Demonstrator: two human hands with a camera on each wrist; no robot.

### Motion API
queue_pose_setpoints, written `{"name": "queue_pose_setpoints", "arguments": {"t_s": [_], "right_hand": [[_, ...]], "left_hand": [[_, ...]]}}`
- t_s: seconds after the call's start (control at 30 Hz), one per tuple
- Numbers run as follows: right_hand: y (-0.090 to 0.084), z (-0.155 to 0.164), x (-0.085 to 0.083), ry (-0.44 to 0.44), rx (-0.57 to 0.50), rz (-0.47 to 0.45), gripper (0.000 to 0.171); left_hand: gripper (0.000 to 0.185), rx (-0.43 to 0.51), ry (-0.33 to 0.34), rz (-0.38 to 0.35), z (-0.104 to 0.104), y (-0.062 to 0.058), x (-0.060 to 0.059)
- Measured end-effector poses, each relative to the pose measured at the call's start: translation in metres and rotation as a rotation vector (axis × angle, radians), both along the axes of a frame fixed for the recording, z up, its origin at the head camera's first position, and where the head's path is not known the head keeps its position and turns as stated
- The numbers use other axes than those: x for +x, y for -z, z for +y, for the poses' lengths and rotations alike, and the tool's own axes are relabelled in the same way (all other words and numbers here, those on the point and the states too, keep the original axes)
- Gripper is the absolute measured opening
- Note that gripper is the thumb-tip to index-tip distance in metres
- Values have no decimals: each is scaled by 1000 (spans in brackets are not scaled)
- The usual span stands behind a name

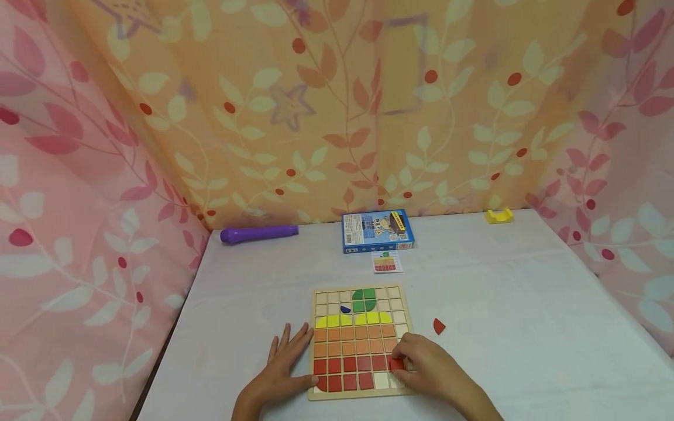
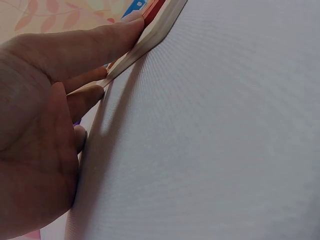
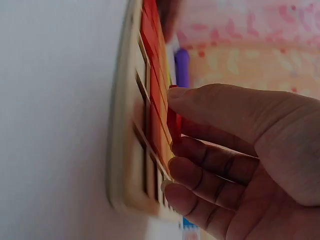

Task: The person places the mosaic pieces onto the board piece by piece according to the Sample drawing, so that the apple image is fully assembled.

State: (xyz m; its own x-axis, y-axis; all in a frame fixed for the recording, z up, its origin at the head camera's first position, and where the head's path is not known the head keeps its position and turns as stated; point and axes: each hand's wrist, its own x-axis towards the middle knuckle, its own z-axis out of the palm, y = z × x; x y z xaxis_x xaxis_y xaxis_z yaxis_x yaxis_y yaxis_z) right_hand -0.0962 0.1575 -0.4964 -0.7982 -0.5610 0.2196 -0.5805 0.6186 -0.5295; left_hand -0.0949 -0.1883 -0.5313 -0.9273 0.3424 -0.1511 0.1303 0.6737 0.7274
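A wooden grid board (image 1: 337,396) lies on the white table, filled with rows of red tiles (image 1: 350,374), orange tiles (image 1: 348,341) and yellow tiles (image 1: 333,321), with a green tile group (image 1: 364,300) and a dark blue piece (image 1: 345,309) near the top. My left hand (image 1: 279,373) rests at the board's left edge, fingers spread, thumb on the lower left corner. Between thumb and fingertips my right hand (image 1: 429,363) pinches a red tile (image 3: 173,120), held over the right side of the red rows. Several bottom-row slots on the right lack tiles; some are covered by this hand.
One loose red rounded piece (image 1: 439,326) lies right of the board. Behind the board are a picture card (image 1: 387,262) and a blue box (image 1: 377,230). A purple microphone-shaped toy (image 1: 259,234) lies back left, a yellow holder (image 1: 499,216) back right. Patterned curtains (image 1: 337,117) surround the table.
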Motion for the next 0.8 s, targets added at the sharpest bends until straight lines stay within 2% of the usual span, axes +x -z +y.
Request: {"name": "queue_pose_setpoints", "arguments": {"t_s": [0.1,0.2,0.33,0.5,0.53,0.6,0.67,0.73,0.8], "right_hand": [[8,-16,4,-80,-21,96,20],[14,-26,6,-124,-32,145,23],[14,-30,7,-136,-28,105,20],[9,-17,4,-167,-88,-55,16],[8,-13,2,-146,-98,-74,15],[3,-2,-4,-46,-94,-80,15],[-2,10,-11,142,-50,-61,13],[-5,21,-19,342,36,-53,22],[-5,32,-26,484,126,-67,30]], "left_hand": [[96,4,-4,-8,0,0,0],[96,8,-2,-8,0,0,0],[96,5,1,1,1,-1,0],[96,2,-1,-5,1,0,0],[96,2,-1,-4,1,0,0],[96,6,-1,1,1,0,0],[96,10,2,12,1,0,0],[96,13,4,21,1,-1,1],[95,18,5,27,0,-1,1]]}}
